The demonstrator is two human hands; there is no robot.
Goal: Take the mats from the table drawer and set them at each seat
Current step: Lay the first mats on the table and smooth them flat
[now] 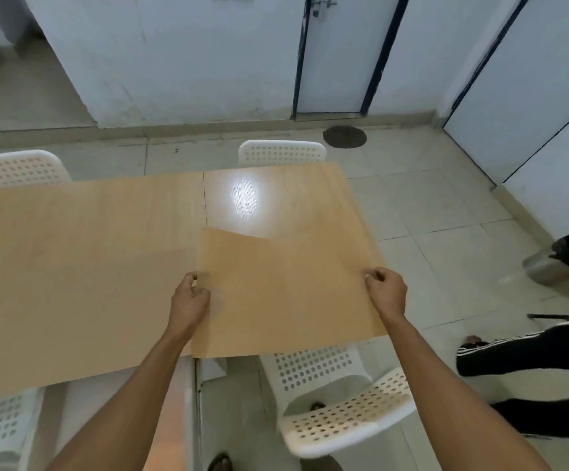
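A: Gripping anything, those hands?
B: Both. The left hand (190, 295) pinches the mat's (283, 294) left edge and the right hand (386, 290) pinches its right edge.
A: Where is the mat?
B: Over the table's (72, 266) near right corner, its near edge overhanging a white chair (340, 402).

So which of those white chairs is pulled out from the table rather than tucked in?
The white perforated chair at the near right, just below the mat held by both hands. Its whole seat shows, turned at an angle; the other chairs show only parts at the table's edges.
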